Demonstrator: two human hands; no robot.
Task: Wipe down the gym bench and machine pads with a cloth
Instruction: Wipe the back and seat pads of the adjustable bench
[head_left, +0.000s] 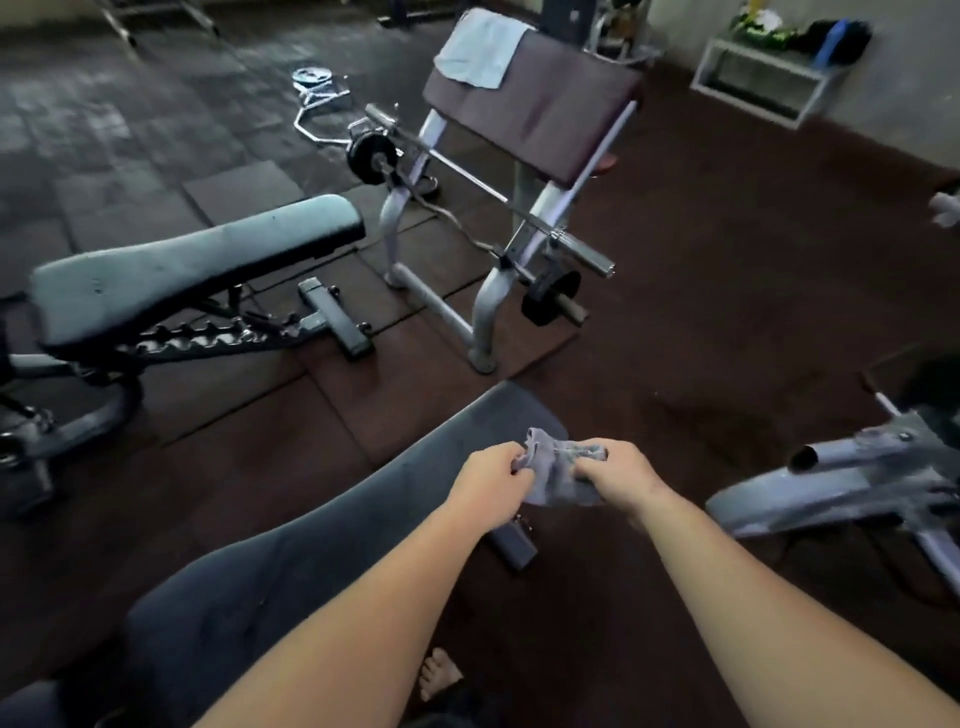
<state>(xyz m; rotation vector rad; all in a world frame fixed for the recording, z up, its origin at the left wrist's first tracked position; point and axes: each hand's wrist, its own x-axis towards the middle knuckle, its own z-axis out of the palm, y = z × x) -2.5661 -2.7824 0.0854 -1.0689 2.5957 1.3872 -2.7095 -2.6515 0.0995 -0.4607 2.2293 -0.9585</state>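
Note:
Both hands hold a crumpled grey cloth (553, 470) above the far end of a dark padded bench (322, 545) that runs from the lower left toward the centre. My left hand (491, 480) grips the cloth's left edge and my right hand (621, 475) grips its right side, fingers curled. A second adjustable bench with a grey-black pad (171, 270) stands to the left. Further back is a preacher-curl stand with a maroon pad (540, 109), and a pale towel (480, 49) is draped over its top corner.
A barbell with black plates (550, 296) rests on the curl stand's rack. An EZ bar and plate (317, 98) lie on the floor behind. A grey machine frame (852, 478) juts in at right. A white shelf (763, 78) stands against the back wall. My bare foot (439, 673) shows below.

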